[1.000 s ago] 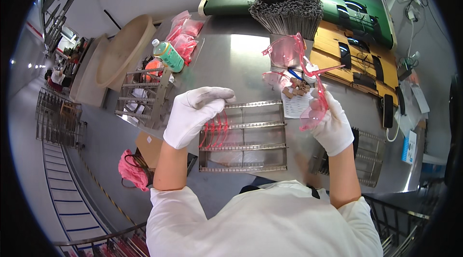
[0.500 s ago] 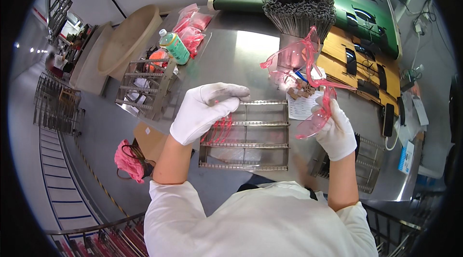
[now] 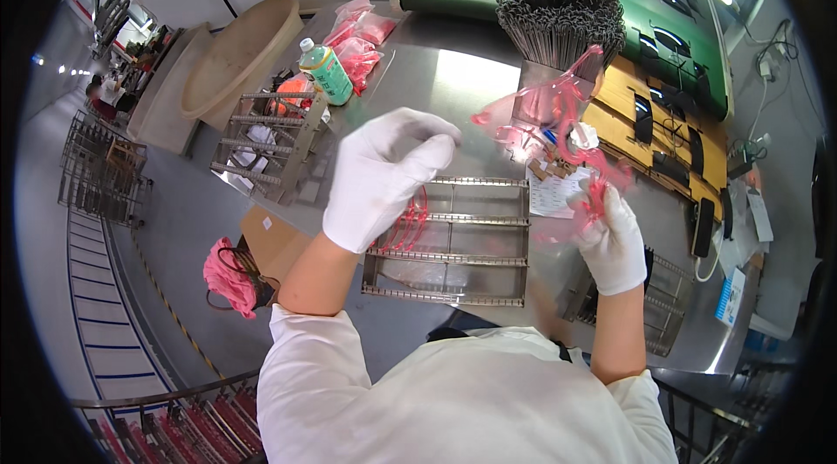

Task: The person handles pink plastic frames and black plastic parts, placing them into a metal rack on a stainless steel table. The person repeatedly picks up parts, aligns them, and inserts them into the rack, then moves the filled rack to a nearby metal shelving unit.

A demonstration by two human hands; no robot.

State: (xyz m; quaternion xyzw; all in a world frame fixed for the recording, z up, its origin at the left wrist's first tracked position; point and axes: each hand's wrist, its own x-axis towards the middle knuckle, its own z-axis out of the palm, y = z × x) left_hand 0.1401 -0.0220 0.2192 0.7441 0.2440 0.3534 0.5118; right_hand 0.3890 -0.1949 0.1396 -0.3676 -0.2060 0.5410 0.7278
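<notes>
My left hand [image 3: 388, 172], in a white glove, is raised over the left part of a slotted metal rack [image 3: 484, 262]. Its fingers curl toward the thumb, and nothing shows between them. Several thin pink pieces [image 3: 405, 224] stand in the rack's left side, partly under this hand. On the right, my gloved right hand [image 3: 613, 246] grips a clear pink moulded plastic piece [image 3: 571, 91] by its lower end. Its branching arms reach up and away with lens-like shapes at the ends; motion blurs it.
Behind the rack are a bundle of thin metal rods [image 3: 562, 37], a printed sheet [image 3: 558, 196] and yellow trays [image 3: 623, 128] holding dark lenses. A green bottle [image 3: 327, 76], pink bags [image 3: 357, 54] and another metal rack [image 3: 266, 146] are at left. A further rack [image 3: 667, 298] lies right.
My left hand has risen a little from the rack, its fingers more curled. The pink moulded piece has shifted and blurred in my right hand. The whole view has shifted slightly.
</notes>
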